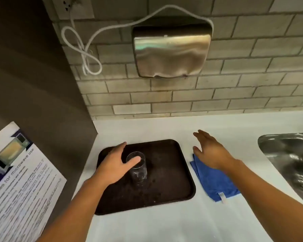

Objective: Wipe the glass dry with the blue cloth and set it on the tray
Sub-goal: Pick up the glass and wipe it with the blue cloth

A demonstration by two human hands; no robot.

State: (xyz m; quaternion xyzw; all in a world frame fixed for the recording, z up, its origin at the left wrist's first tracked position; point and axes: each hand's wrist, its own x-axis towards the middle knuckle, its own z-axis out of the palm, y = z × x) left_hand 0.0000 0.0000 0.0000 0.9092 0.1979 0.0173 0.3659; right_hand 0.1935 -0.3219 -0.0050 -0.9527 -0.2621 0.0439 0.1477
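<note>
A clear drinking glass (138, 173) stands upright on a dark brown tray (171, 182), left of the tray's middle. My left hand (112, 165) is spread just left of the glass with its fingers straight, not wrapped around it; the thumb lies across the near side of the rim. Right of the tray, a folded blue cloth (215, 184) lies flat on the white counter. My right hand (210, 151) hovers over the cloth's far end, fingers apart and holding nothing. Small water drops dot the tray around the glass.
A steel sink (290, 159) is set into the counter at the right. A metal hand dryer (170, 51) with a looped white cord hangs on the tiled wall behind. On the dark side panel at the left hangs a printed notice (19, 180).
</note>
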